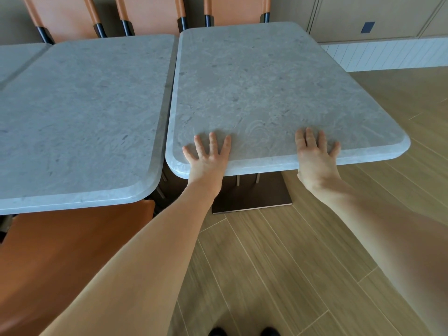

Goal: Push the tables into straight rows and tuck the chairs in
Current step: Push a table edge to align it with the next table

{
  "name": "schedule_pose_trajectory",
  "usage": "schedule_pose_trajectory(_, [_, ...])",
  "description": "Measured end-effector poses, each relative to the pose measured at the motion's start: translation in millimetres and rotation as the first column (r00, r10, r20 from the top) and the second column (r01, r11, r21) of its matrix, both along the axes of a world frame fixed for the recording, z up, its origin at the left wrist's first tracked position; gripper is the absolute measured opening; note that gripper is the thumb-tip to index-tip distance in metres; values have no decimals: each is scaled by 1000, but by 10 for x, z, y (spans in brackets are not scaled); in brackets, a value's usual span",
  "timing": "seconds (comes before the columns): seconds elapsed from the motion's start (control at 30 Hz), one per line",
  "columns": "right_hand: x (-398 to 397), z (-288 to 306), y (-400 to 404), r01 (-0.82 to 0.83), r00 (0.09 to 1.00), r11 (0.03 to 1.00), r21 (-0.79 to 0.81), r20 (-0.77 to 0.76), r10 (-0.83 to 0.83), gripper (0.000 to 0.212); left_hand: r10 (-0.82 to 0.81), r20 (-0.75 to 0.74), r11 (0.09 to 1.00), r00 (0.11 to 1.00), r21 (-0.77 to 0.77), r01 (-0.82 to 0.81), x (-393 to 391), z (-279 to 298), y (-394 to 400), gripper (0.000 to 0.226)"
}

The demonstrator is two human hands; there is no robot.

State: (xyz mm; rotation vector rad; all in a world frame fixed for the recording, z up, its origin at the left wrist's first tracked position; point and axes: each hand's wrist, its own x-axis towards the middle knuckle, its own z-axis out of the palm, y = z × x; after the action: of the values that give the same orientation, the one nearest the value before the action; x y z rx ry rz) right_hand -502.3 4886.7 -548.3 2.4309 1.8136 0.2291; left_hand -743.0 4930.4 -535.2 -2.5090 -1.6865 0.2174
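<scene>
Wood-plank floor fills the lower right of my view. Two grey stone-look benches sit side by side: the left bench reaches nearer to me, the right bench sits further back, so their near edges don't line up. Narrow dark gap between them, tops not touching as far as I can tell. Sliver of a third bench at far left.

Orange chair at lower left, its front end under the left bench's near edge. Three orange chair backs along the far side: one and another behind the left bench, a third behind the right bench, all close against the far edges.

Dark base plate of the right bench shows on the floor beneath its near edge.

My left hand lies flat on the right bench near its near-left corner, fingers spread wide and straight, gripping nothing. My right hand lies flat near the near-right corner, fingers likewise spread, palm over the edge.

Toes of two dark shoes at the bottom edge.
</scene>
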Motion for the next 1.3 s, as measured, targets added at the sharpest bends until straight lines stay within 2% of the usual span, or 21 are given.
schedule_pose_trajectory(0.23, [-11, 12, -17, -1, 1000, 1000, -8, -13, 1, 105, 10, 12, 1000, 1000, 5, -10, 1, 0, -20, 110])
schedule_pose_trajectory(1.0, [-174, 12, -364, 7, 1000, 1000, -5, 8, -7, 97, 0, 18, 1000, 1000, -2, 0, -145, -16, -316, 108])
schedule_pose_trajectory(1.3, [-228, 29, -639, 12, 1000, 1000, -29, 13, -12, 107, -13, 35, 1000, 999, 0, 13, -204, -25, -575, 111])
